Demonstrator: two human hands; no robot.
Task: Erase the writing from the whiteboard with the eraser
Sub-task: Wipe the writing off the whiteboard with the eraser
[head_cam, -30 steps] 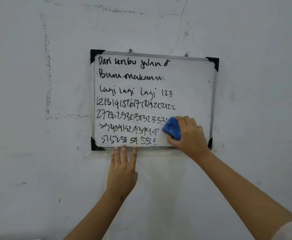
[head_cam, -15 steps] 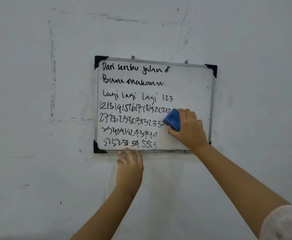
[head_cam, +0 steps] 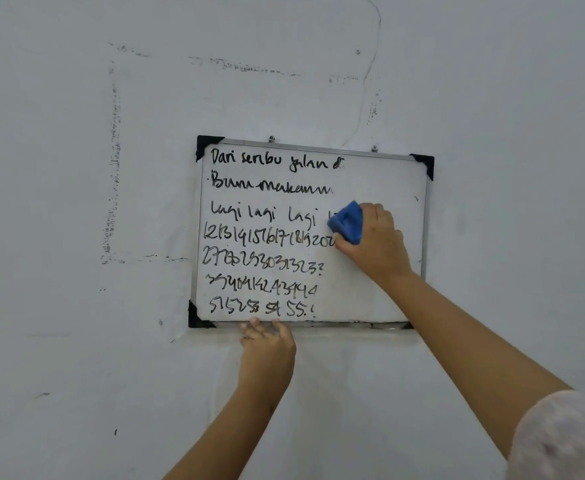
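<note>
Mid-wipe: right hand (head_cam: 375, 242) grips the eraser (head_cam: 347, 221) against the board (head_cam: 381, 188) at the third line's end, left hand (head_cam: 266, 344) fingers bent at the bottom frame; next, sweep leftward across the writing (head_cam: 263, 237)

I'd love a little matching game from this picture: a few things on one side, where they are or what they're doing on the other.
Things:
1. eraser
2. left hand
3. right hand
4. writing

States:
a. touches the whiteboard's bottom edge
b. blue, against the board
c. black, on the board's left part
d. grips the eraser

Pairs: 1-b, 2-a, 3-d, 4-c
</note>
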